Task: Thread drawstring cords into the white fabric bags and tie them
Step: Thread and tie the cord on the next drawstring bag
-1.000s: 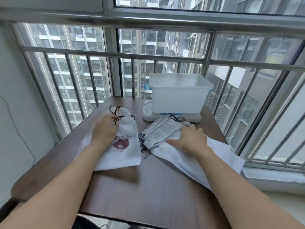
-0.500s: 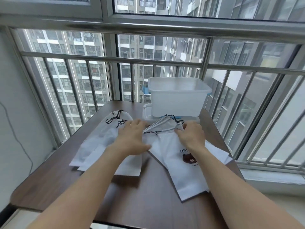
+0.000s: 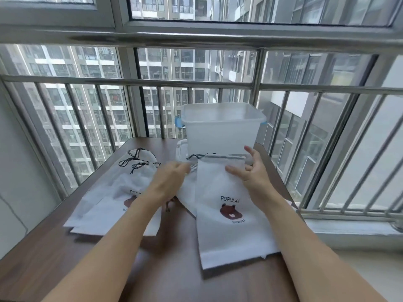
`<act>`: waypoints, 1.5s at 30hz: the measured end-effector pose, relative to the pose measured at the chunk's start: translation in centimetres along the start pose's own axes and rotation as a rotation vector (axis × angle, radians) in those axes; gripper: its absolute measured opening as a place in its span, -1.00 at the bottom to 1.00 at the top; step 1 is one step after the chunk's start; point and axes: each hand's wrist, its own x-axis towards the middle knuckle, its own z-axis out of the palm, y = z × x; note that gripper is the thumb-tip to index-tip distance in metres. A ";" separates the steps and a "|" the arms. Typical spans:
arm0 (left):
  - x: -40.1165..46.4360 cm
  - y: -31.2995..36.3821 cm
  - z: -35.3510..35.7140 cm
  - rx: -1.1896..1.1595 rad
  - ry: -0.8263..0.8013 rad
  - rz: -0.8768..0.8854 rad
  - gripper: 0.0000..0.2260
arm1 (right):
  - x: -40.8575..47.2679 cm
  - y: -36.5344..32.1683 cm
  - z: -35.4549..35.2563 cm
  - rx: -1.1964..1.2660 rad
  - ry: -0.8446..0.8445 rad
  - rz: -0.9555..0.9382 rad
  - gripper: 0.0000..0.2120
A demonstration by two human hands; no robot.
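Note:
A white fabric bag (image 3: 229,225) printed with a brown bear and "POPULAR" is held up off the brown table, its mouth at the top with a dark drawstring cord (image 3: 216,157) along the hem. My right hand (image 3: 253,173) pinches the bag's upper right part between thumb and fingers. My left hand (image 3: 172,179) is at the bag's upper left edge; its fingertips are blurred and partly hidden by the fabric. To the left lies a pile of white bags (image 3: 113,205) with tied black cords (image 3: 135,162).
A translucent plastic bin (image 3: 222,129) stands on its lid at the table's (image 3: 165,280) far edge, just behind the held bag. Metal window railing (image 3: 130,83) closes off the far side and right. More white bags lie under the held one.
The right-hand bag has been lifted and pulled toward me, now hanging upright between both hands. My left hand has stayed at its upper left edge and my right has risen to its top.

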 end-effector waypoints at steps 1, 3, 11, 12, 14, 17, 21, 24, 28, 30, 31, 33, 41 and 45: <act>0.0 0.8 0.8 -0.206 -0.057 -0.108 -0.44 | -0.1 0.0 0.2 0.020 -0.018 -0.028 -0.24; 0.2 1.4 2.5 -0.376 -0.120 -0.214 -0.54 | -0.1 0.4 0.0 -0.006 -0.033 -0.064 -0.32; 0.9 -0.4 5.2 -0.569 0.036 -0.082 -0.62 | 0.1 0.3 -1.8 -0.063 -0.052 0.001 -0.49; 1.0 -0.7 4.8 -0.586 0.066 -0.073 -0.61 | 0.2 0.4 -1.9 -0.088 -0.037 0.009 -0.47; 0.7 -0.6 4.3 -0.649 0.115 -0.092 -0.66 | 0.3 0.7 -2.3 -0.194 0.012 -0.001 -0.52; 0.9 -0.8 3.9 -0.678 0.126 -0.083 -0.83 | 0.3 0.4 -2.5 -0.170 0.036 0.035 -0.63; 0.9 -1.0 3.7 -0.723 0.191 -0.096 -0.79 | 0.2 -0.1 -2.7 0.257 -0.042 0.203 -0.59; 1.1 -1.1 3.3 -0.873 0.246 -0.096 -0.72 | 0.0 -0.4 -3.0 0.481 -0.038 0.259 -0.59; 1.6 -1.1 2.3 -1.387 0.182 -0.170 -0.68 | -0.4 -0.7 -3.4 0.867 -0.005 0.254 -0.59; 1.6 -0.8 2.1 -1.492 0.170 -0.179 -0.68 | -0.6 -0.8 -3.5 1.055 -0.005 0.245 -0.61; 1.6 -0.8 2.1 -1.504 0.176 -0.176 -0.69 | -0.5 -0.8 -3.4 1.118 0.006 0.244 -0.62; 1.8 -0.7 1.9 -1.523 0.193 -0.171 -0.71 | 0.0 -0.4 -3.5 1.177 0.060 0.250 -0.58; 2.1 -1.8 -2.9 -1.434 0.464 -0.198 -0.68 | 1.8 0.3 -8.2 1.162 0.364 0.223 -0.61; 1.8 -1.4 -1.8 -1.214 0.450 -0.120 -0.68 | 1.3 -0.3 -6.5 0.878 0.327 0.139 -0.59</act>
